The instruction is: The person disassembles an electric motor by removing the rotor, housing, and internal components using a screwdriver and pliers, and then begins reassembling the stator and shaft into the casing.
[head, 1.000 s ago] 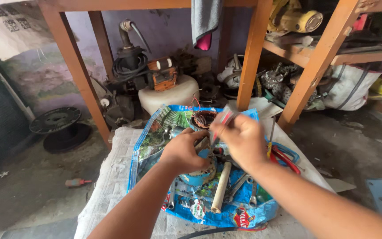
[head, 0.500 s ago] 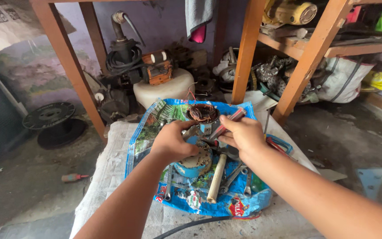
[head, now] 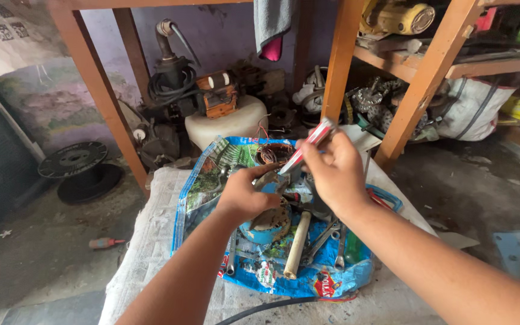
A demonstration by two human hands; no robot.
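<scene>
My left hand (head: 245,194) grips a round metal motor part (head: 270,218) over a blue printed plastic sheet (head: 206,174). My right hand (head: 332,171) holds a red-handled screwdriver (head: 309,142) tilted, its tip pointing down at the part near my left fingers. Under my hands lie a wooden-handled hammer (head: 296,245), wrenches (head: 327,238) and other small tools. A copper-wound stator (head: 273,151) sits at the sheet's far edge.
The sheet lies on a white woven sack (head: 145,241) on the floor. Orange wooden shelf legs (head: 94,90) stand behind, with a white tank (head: 231,123), hoses and motor parts. A black spool (head: 73,159) and a small red screwdriver (head: 106,242) lie at the left.
My right hand has raised and tilted the screwdriver, bringing its tip to the part in my left hand. The view has shifted slightly.
</scene>
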